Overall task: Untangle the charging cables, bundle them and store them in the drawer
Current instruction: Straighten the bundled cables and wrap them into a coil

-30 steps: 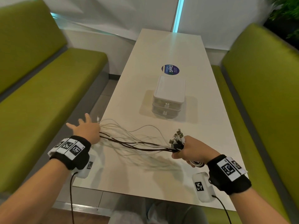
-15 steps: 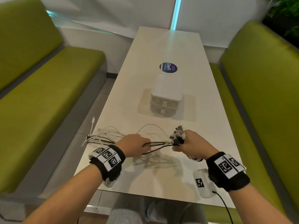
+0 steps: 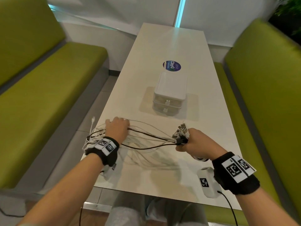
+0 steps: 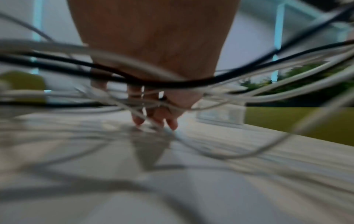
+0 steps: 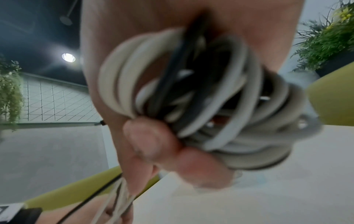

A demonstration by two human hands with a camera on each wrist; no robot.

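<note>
A bunch of white and dark charging cables stretches across the near part of the white table between my hands. My right hand grips the gathered plug ends, with coiled loops wound in its fist. My left hand lies over the strands near the table's left edge; in the left wrist view its fingers point down through the cables and the tips touch the table. Loose cable ends hang over the left edge. The white drawer unit stands farther back, both drawers closed.
Green benches flank the table on both sides. A round dark sticker lies behind the drawer unit. A white wall ends the table at the far side, and a plant shows at the top right.
My left hand has slid left along the cables, away from the right hand, drawing the strands out between them. The right hand has stayed put with the plug ends.
</note>
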